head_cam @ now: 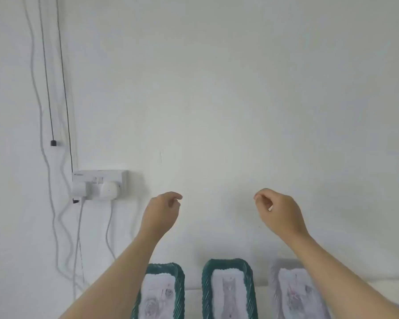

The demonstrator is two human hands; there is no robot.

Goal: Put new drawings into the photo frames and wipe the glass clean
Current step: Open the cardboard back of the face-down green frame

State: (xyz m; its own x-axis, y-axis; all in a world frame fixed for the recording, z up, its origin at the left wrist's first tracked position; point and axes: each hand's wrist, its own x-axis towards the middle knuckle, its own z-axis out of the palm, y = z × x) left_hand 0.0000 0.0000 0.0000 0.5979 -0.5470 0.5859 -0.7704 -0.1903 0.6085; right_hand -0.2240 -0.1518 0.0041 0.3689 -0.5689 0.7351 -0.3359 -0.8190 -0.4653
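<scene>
Hovering before the wall, left hand and right hand curl fingers loosely, holding nothing.

White wall; double socket at left, two white plugs in, black and white cables hanging along it.
</scene>
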